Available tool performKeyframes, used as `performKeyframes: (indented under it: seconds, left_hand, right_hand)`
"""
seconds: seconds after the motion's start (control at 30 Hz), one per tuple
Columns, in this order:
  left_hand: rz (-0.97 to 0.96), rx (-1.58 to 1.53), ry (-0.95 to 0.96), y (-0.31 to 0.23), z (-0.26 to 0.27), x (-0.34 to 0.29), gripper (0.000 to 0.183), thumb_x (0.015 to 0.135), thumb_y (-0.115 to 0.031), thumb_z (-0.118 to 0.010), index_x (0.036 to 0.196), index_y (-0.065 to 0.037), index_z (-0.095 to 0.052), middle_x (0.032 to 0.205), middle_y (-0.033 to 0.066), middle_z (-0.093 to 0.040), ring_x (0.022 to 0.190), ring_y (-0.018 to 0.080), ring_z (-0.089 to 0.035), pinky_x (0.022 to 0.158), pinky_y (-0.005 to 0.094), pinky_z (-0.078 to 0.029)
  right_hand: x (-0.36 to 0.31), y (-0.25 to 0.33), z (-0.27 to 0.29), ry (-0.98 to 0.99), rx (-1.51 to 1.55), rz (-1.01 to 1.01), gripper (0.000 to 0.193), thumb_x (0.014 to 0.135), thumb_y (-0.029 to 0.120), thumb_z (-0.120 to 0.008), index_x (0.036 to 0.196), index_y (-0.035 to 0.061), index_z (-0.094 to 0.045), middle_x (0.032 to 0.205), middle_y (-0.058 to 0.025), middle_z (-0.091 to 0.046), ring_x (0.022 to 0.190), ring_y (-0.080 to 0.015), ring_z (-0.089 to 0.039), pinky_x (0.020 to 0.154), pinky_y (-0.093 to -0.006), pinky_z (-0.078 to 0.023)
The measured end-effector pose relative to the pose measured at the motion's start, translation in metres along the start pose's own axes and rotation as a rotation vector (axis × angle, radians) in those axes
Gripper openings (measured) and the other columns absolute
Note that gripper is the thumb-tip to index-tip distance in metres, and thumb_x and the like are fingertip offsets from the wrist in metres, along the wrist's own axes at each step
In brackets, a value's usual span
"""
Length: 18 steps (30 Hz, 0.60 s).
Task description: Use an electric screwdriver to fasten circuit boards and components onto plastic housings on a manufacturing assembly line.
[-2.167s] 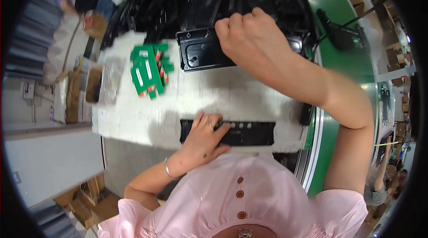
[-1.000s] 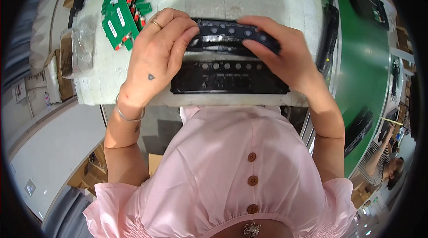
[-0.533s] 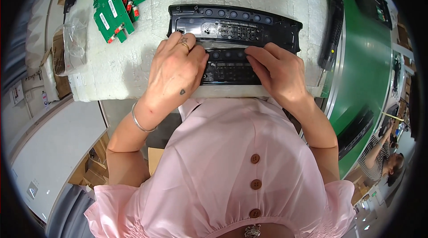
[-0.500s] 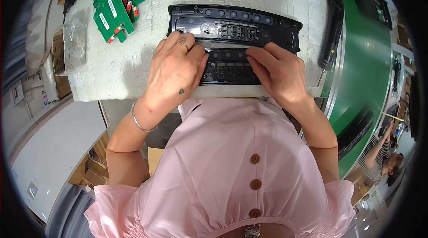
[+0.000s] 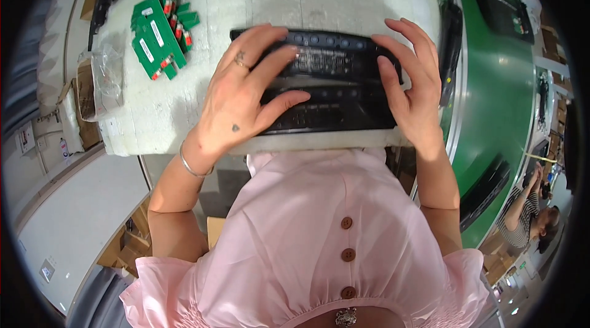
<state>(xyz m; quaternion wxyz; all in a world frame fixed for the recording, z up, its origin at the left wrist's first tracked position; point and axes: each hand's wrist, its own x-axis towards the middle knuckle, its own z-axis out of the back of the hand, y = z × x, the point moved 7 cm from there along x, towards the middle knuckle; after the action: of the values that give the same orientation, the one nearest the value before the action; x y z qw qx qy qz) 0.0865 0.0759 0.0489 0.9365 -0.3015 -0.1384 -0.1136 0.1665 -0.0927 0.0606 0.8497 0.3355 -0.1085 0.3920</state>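
Two long black plastic panels lie one beyond the other in front of me. The far panel (image 5: 332, 60) has a row of round buttons along its top and digit-shaped cut-outs below. The near panel (image 5: 344, 116) is of similar make and lies at the table's front edge. My left hand (image 5: 243, 85) is spread over the left end of the far panel, its thumb above the near one. At the right end, my right hand (image 5: 418, 79) has its fingers apart, the fingertips by the far panel's edge. Whether the fingertips touch is hard to tell.
A stack of green circuit boards (image 5: 157, 36) with red parts lies at the left on the white foam-like work surface (image 5: 209, 5). A clear plastic bag (image 5: 107, 82) hangs at its left edge. To the right runs a green bench (image 5: 498, 94); a person (image 5: 525, 217) sits beyond it.
Both hands have left the near panel and moved forward to the far panel, their fingers opening from a pinch. The right hand has also shifted right. The panels sit slightly lower in view.
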Motion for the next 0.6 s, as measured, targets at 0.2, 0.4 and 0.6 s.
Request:
performKeyframes:
  seconds: [0.2,0.4,0.6]
  left_hand:
    - [0.143,0.135,0.206,0.024,0.0,0.005,0.06,0.071,-0.033,-0.065,0.118,-0.001,-0.044,0.106,0.0162,-0.047,0.099,0.0323,-0.044,0.09,0.0387,-0.033]
    - [0.084,0.076,-0.201,0.063,0.06,0.076,0.041,0.073,-0.025,-0.065,0.104,-0.002,-0.053,0.094,0.0154,-0.056,0.089,0.03,-0.054,0.078,0.0353,-0.043]
    - [0.418,0.396,-0.164,0.126,0.057,0.178,0.062,0.067,-0.04,-0.065,0.106,0.004,-0.045,0.098,0.0221,-0.055,0.095,0.0346,-0.053,0.081,0.0365,-0.044]
  right_hand:
    - [-0.013,-0.032,-0.014,0.225,0.148,-0.134,0.025,0.074,0.007,-0.06,0.098,0.0009,-0.056,0.108,-0.0142,-0.051,0.103,-0.0308,-0.046,0.088,-0.0369,-0.037]
    - [0.0,-0.032,0.023,0.025,0.09,-0.237,0.026,0.075,0.007,-0.058,0.099,-0.0008,-0.055,0.108,-0.0139,-0.052,0.101,-0.03,-0.047,0.086,-0.0351,-0.038]
    - [0.008,-0.018,0.02,0.032,0.129,-0.159,0.026,0.074,0.005,-0.06,0.098,-0.001,-0.055,0.105,-0.0142,-0.053,0.096,-0.0307,-0.05,0.083,-0.035,-0.041]
